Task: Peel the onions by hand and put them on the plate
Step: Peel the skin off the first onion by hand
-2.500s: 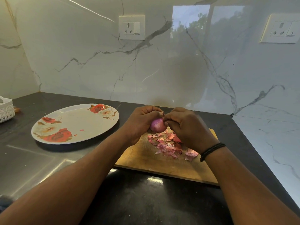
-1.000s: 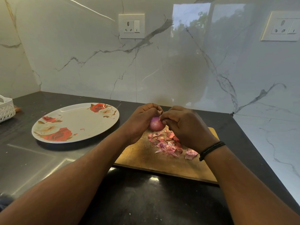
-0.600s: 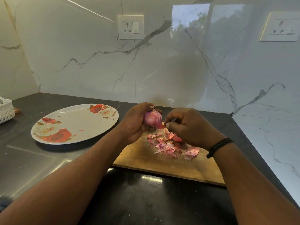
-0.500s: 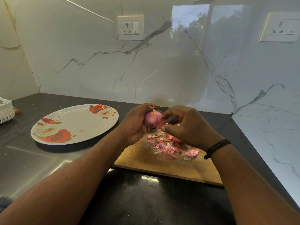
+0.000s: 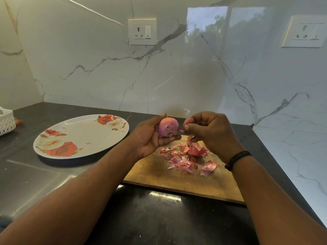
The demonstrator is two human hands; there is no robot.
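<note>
One onion (image 5: 167, 127) in left hand (image 5: 152, 137) | peels (image 5: 185, 157) litter board (image 5: 177, 177) | plate (image 5: 79, 137) left

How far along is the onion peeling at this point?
Done: loose skins are piled on the cutting board. In hand: the left hand holds an onion, mostly bare, while the right hand pinches a scrap of skin. Left: the plate holds no onion yet.
</note>
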